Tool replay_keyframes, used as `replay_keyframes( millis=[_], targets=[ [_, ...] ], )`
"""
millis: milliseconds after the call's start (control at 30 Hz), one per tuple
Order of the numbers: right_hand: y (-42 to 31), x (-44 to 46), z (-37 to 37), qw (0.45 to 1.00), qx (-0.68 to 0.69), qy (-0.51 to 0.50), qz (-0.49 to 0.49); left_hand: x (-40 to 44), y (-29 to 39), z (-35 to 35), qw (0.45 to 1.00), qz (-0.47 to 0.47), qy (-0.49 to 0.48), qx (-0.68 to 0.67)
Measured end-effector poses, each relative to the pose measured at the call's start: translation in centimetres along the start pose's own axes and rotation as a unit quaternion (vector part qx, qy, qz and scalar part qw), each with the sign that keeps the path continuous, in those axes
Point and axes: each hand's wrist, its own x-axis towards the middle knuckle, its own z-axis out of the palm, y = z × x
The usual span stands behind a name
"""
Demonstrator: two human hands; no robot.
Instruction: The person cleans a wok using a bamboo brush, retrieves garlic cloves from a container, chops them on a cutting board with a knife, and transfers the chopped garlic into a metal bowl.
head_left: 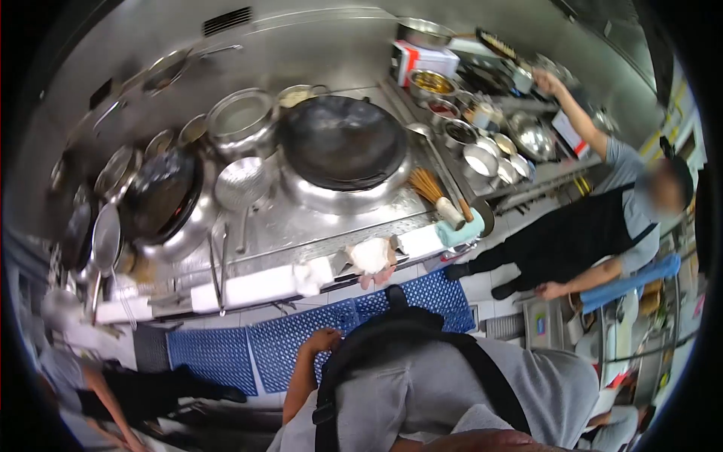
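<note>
My left hand (325, 340) hangs beside my black apron (384, 331), over the blue floor mat. Its fingers are curled in and nothing shows in them. My right hand is out of sight. Ahead of me a large black wok (343, 142) sits on a round steel burner ring. A bamboo brush (428, 185) and a long-handled ladle (444, 169) lie to its right. Left of the wok rests a perforated skimmer (242, 183), with tongs (218, 267) nearby. A crumpled white cloth (371, 256) with a pinkish part lies at the counter's front edge.
A second wok (160, 197) stands at left. Several seasoning bowls (482, 160) crowd the right counter. One co-worker (572, 218) stands at right with an arm raised toward a pan (495, 45); another person (113, 384) is at lower left. Blue mats (301, 343) cover the floor.
</note>
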Motion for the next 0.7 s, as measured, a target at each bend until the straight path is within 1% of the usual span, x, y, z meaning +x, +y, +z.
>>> replay_keyframes(
  millis=[67,133,167,233,367,400,433,467,500,533,567,600,667,700],
  targets=[
    [-2.4,-2.6,0.2,1.000,0.016,-0.009,-0.004,-1.7,-7.5,0.7,0.994,-0.022,-0.011,0.106],
    [-4.2,-4.2,0.5,0.999,0.029,-0.003,-0.013,-4.7,-13.8,2.6,0.985,-0.044,-0.016,0.165],
    [-4.9,-4.6,0.8,0.999,0.030,0.004,-0.021,-6.3,-16.4,3.5,0.982,-0.063,-0.019,0.176],
    [-6.2,-5.1,1.5,0.998,0.029,0.027,-0.044,-9.9,-19.6,5.3,0.984,-0.086,-0.001,0.159],
    [-9.0,-4.4,1.8,0.982,-0.011,0.134,-0.134,-13.9,-22.1,7.3,0.986,-0.084,0.038,0.136],
    [-10.5,-4.5,1.1,0.990,0.074,0.087,-0.079,-14.4,-22.2,7.5,0.987,-0.079,0.047,0.135],
    [-10.0,-3.3,1.9,0.986,0.156,0.050,-0.017,-14.4,-22.3,7.2,0.986,-0.074,0.059,0.134],
    [-10.1,-1.3,2.5,0.993,0.088,0.034,-0.066,-14.5,-22.2,7.1,0.986,-0.069,0.068,0.137],
    [-8.1,1.9,4.5,0.993,0.020,0.024,-0.118,-14.3,-21.9,6.5,0.985,-0.066,0.073,0.142],
    [-9.8,2.2,3.6,0.984,-0.043,0.021,-0.170,-14.1,-21.7,5.8,0.984,-0.061,0.077,0.149],
    [-10.6,1.4,3.2,0.989,-0.012,-0.009,-0.147,-13.9,-21.6,5.0,0.982,-0.057,0.078,0.160],
    [-14.3,-1.6,0.5,0.992,0.017,-0.038,-0.123,-13.6,-21.6,4.2,0.981,-0.053,0.078,0.168],
    [-14.3,-1.2,3.0,0.991,0.121,-0.032,-0.056,-13.3,-21.6,2.7,0.978,-0.039,0.072,0.193],
    [-14.2,-1.4,4.2,0.989,0.136,-0.035,-0.038,-13.2,-21.6,1.9,0.975,-0.031,0.071,0.206]
  ],
)
